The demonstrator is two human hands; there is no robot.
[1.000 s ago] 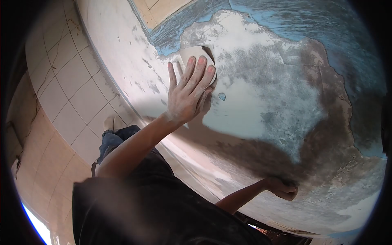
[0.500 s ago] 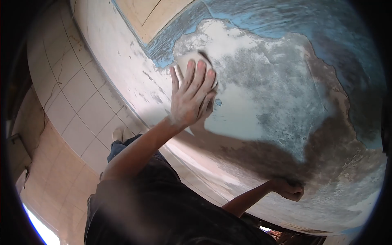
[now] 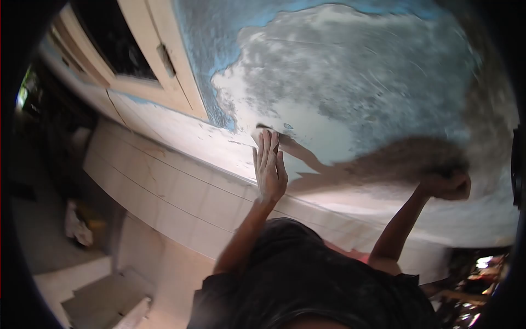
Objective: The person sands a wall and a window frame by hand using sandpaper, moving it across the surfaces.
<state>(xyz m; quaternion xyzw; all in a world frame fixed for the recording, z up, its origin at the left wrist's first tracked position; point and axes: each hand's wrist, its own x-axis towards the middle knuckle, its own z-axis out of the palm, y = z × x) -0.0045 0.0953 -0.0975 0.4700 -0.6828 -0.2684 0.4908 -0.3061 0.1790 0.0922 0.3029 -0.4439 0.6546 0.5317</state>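
My left hand [image 3: 269, 172] presses a pale sanding pad [image 3: 256, 135] flat against the wall, its fingers laid over the pad and pointing up. Only an edge of the pad shows past the fingertips. Around it the wall has a rough-edged grey and white patch [image 3: 350, 71], bordered by blue paint [image 3: 211, 33]. At the right, my right hand [image 3: 453, 185] is closed in a fist against the wall, in shadow. Nothing shows in that fist, though its inner side is hidden.
A cream window frame [image 3: 183, 90] with a metal hinge [image 3: 166, 60] is at the upper left. Pale tiles [image 3: 175, 194] run below the wall. A white and yellow object [image 3: 82, 225] lies at the lower left, and blurred clutter [image 3: 474, 285] shows at the lower right.
The view has shifted, bringing the window frame in. My left hand and the pad are lower on the patch, nearer its lower left edge. My right hand remains a fist against the wall.
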